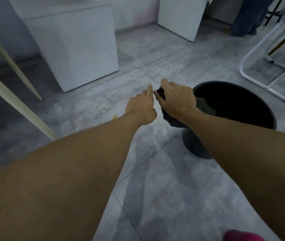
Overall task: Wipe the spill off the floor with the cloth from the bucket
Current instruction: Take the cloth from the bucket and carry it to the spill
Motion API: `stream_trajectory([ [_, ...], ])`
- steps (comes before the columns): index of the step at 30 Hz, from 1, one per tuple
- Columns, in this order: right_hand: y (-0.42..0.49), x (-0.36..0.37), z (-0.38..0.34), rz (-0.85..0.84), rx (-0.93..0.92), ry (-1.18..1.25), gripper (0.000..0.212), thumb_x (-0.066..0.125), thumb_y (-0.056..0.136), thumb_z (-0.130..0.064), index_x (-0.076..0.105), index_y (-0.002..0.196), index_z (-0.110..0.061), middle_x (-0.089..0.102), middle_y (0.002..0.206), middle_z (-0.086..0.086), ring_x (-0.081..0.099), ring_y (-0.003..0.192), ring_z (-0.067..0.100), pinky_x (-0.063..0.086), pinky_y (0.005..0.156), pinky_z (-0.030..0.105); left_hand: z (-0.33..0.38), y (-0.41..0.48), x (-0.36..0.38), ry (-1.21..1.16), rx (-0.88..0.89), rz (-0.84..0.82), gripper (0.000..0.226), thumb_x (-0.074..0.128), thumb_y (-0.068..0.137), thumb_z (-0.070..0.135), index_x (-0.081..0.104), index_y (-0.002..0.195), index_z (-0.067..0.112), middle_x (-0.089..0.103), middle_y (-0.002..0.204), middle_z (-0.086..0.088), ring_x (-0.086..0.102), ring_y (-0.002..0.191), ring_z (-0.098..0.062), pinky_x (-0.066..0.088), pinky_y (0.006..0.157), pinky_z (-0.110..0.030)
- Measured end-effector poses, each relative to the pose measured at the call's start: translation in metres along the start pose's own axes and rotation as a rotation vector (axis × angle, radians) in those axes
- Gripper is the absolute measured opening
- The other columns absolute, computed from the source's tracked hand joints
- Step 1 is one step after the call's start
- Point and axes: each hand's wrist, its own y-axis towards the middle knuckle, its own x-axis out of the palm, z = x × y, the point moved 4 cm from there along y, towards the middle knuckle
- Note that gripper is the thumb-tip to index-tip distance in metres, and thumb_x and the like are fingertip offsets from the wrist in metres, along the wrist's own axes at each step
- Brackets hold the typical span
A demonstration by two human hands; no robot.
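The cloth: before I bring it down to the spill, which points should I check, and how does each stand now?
1. Right hand holds the dark cloth: ok.
2. Cloth lifted out of the bucket: ok, though a second, greenish cloth remains inside.
3. Left hand gripping the cloth: not ok; its fingers only reach its corner.
4. Spill located: ok, yellowish marks on the floor left of the hands.
5. Cloth wrung out: cannot tell.

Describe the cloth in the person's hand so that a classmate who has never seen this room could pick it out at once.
Find the round black bucket on the grey tiled floor, right of the white cabinet. At its left rim, the right hand grips a dark cloth that hangs below the palm. Unlike the olive-green cloth lying inside the bucket, it is nearly black and held up.
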Motion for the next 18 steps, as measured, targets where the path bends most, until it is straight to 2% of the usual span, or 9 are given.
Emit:
stream_trajectory([
  [4,0.029,-0.010,-0.066,0.017,-0.098,0.183,0.041,0.049,0.103,-0.045,0.051,0.118,-0.007,0.067,0.090,0.013,0.062,0.072,0.039,0.046,0.064,0.044,-0.050,-0.009,-0.040,-0.582,-0.179,-0.032,0.100,0.051,0.088,-0.010,-0.011,0.161,0.017,0.013,0.169,-0.005,0.028,0.151,-0.025,0.041,0.113,-0.036],
  [5,0.035,-0.009,-0.087,0.012,-0.125,0.225,0.042,0.049,0.103,-0.044,0.051,0.121,-0.006,0.067,0.091,0.014,0.063,0.074,0.040,0.046,0.065,0.044,-0.065,-0.016,-0.050,-0.678,-0.193,-0.037,0.100,0.050,0.089,-0.013,-0.012,0.161,0.019,0.016,0.167,0.000,0.031,0.149,-0.021,0.044,0.107,-0.026],
  [6,0.038,-0.008,-0.109,0.019,-0.149,0.266,0.042,0.050,0.103,-0.043,0.051,0.120,-0.005,0.067,0.091,0.015,0.062,0.074,0.040,0.046,0.065,0.044,-0.082,-0.026,-0.059,-0.721,-0.213,-0.033,0.099,0.050,0.090,-0.012,-0.010,0.161,0.021,0.026,0.160,0.005,0.038,0.141,-0.016,0.049,0.092,-0.014],
  [8,0.042,-0.006,-0.152,0.057,-0.187,0.352,0.038,0.053,0.102,-0.042,0.053,0.112,-0.005,0.065,0.085,0.013,0.061,0.069,0.039,0.047,0.061,0.043,-0.121,-0.052,-0.075,-0.747,-0.295,0.007,0.088,0.050,0.090,-0.007,0.008,0.162,0.023,0.044,0.137,0.005,0.047,0.118,-0.013,0.047,0.065,-0.007],
  [9,0.041,-0.004,-0.175,0.071,-0.206,0.397,0.037,0.054,0.102,-0.042,0.052,0.106,-0.006,0.064,0.081,0.012,0.060,0.066,0.039,0.047,0.059,0.044,-0.141,-0.069,-0.082,-0.770,-0.346,0.028,0.077,0.048,0.089,-0.006,0.028,0.158,0.020,0.053,0.129,0.000,0.052,0.109,-0.015,0.047,0.064,-0.008],
  [11,0.038,0.001,-0.220,0.066,-0.259,0.483,0.037,0.055,0.100,-0.045,0.049,0.097,-0.009,0.062,0.076,0.010,0.058,0.062,0.038,0.048,0.057,0.045,-0.177,-0.103,-0.090,-0.797,-0.416,0.040,0.052,0.046,0.083,-0.008,0.058,0.130,0.009,0.063,0.109,-0.011,0.059,0.093,-0.020,0.049,0.066,-0.020],
  [14,0.033,0.013,-0.290,-0.009,-0.392,0.540,0.043,0.053,0.099,-0.054,0.044,0.089,-0.013,0.058,0.067,0.007,0.056,0.059,0.037,0.046,0.055,0.042,-0.226,-0.161,-0.091,-0.788,-0.541,0.079,0.031,0.048,0.082,-0.004,0.066,0.102,0.011,0.065,0.086,-0.005,0.062,0.077,-0.015,0.050,0.052,-0.016],
  [16,0.027,0.025,-0.335,-0.090,-0.479,0.487,0.052,0.045,0.096,-0.066,0.044,0.084,-0.016,0.050,0.062,0.004,0.053,0.058,0.034,0.041,0.055,0.038,-0.258,-0.202,-0.090,-0.721,-0.626,0.151,0.030,0.049,0.087,-0.002,0.064,0.110,0.011,0.063,0.088,-0.003,0.061,0.079,-0.013,0.048,0.049,-0.015],
  [18,0.015,0.036,-0.379,-0.166,-0.565,0.421,0.060,0.035,0.093,-0.077,0.044,0.080,-0.019,0.040,0.060,-0.002,0.047,0.057,0.029,0.034,0.054,0.036,-0.290,-0.244,-0.086,-0.614,-0.711,0.202,0.032,0.048,0.090,0.000,0.057,0.120,0.008,0.059,0.095,-0.005,0.059,0.086,-0.020,0.049,0.059,-0.023],
])
